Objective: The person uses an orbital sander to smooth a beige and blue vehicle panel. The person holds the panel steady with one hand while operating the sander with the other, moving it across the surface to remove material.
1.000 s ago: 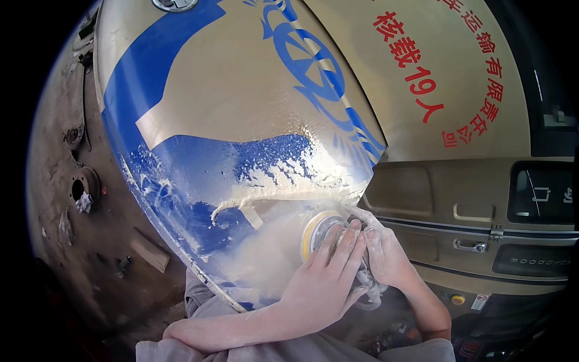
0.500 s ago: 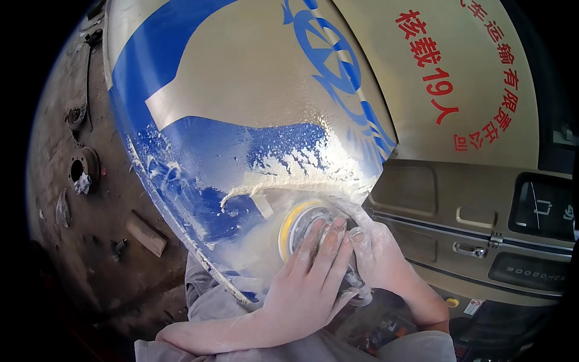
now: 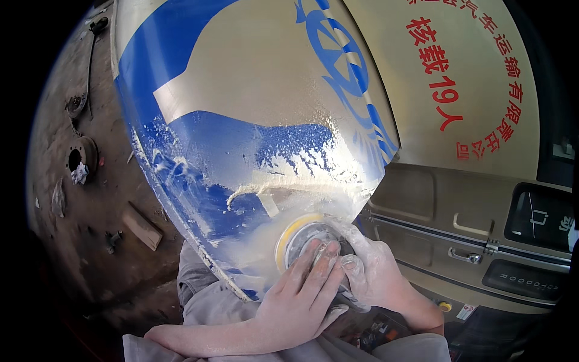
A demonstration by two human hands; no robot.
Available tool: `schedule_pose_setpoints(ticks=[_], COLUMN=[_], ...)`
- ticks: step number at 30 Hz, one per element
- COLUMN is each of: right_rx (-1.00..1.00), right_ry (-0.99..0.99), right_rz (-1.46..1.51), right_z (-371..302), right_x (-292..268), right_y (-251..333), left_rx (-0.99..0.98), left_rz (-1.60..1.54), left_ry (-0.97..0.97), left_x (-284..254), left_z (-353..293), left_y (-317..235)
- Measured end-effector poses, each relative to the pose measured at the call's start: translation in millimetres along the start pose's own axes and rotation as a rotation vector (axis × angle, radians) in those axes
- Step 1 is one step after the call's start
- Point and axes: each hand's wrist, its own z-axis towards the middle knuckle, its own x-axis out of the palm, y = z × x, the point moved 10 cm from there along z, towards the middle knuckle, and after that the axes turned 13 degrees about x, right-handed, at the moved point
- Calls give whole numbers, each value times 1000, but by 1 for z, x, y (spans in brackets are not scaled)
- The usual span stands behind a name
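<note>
Beige panel (image 3: 479, 84): red writing (image 3: 432, 57) (partly arced); black panes (image 3: 523, 211): pale lettering (image 3: 567, 222).

Over on the left, a rusty-looking round drum (image 3: 90, 158) is sitting on the grubby floor (image 3: 99, 202), with a crumpled whitish rag (image 3: 79, 174) bunching up against it, while a chunk of wooden board (image 3: 142, 228) is lying near a small dark fitting (image 3: 113, 242). Off to the right, a gold panel (image 3: 398, 60) is showing off red lettering, and below it a shiny handle (image 3: 465, 255) is sitting near a yellow button (image 3: 445, 306) and a little white label (image 3: 466, 311).
</note>
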Motion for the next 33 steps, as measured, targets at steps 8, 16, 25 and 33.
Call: schedule_pose_setpoints(ticks=[8, 16, 25, 33], right_rx=[-4, 100, 149, 160], right_ry=[-12, -8, 39, -89], right_rz=[13, 144, 88, 152], right_z=[-6, -15, -17, 7], right_x=[3, 6, 11, -11], right_y=[-4, -20, -22, -38], left_rx=[53, 51, 68, 77], left_rz=[-54, -126, -142, -92], left_ry=[4, 47, 41, 15], left_x=[2, 13, 10, 23], left_z=[-3, 1, -5, 28], left_y=[-3, -7, -8, 11])
